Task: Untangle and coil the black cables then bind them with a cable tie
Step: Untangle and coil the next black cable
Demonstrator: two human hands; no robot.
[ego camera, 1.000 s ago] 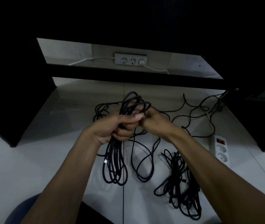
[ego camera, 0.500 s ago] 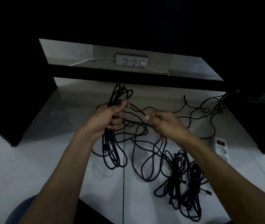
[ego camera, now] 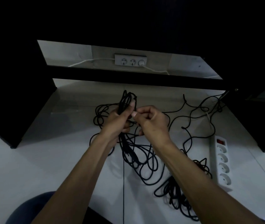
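Above the pale white surface [ego camera: 31,167], at centre, the left hand [ego camera: 118,120] is gripping a gathered bundle of thin black cable loops [ego camera: 127,101], fingers curled round it; the loops are rising above the fist and hanging below it down to the surface. Just beside it, the right hand [ego camera: 151,122] is pinching a strand of the same black cable between thumb and forefinger, the two hands nearly touching. Under the right forearm, a second loose heap of black cable [ego camera: 177,196] is lying on the surface. Farther back on the right, more black cable [ego camera: 193,115] is trailing in open curves. Along the right edge, a white four-socket power strip with a red switch [ego camera: 222,162] is lying flat. Behind a dark crossbar, a white wall-side socket strip with white leads [ego camera: 130,59] is sitting.
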